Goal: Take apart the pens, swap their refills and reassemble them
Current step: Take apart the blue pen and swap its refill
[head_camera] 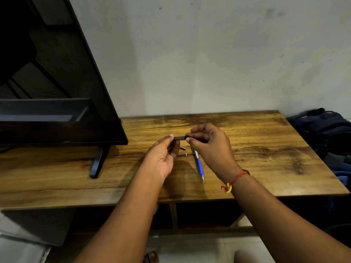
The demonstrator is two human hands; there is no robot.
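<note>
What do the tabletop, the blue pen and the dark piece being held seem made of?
Tabletop: wood or wood-look laminate, glossy; streaky brown grain, soft reflections.
Blue pen: plastic barrel, blue and white, with a shiny, probably metal tip.
Dark piece: matte black, likely plastic; too small to be sure.

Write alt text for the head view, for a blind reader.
The left hand and right hand pinch a black pen by its ends above a wooden table. A blue pen and two small parts lie on it; a TV stands at left.
</note>
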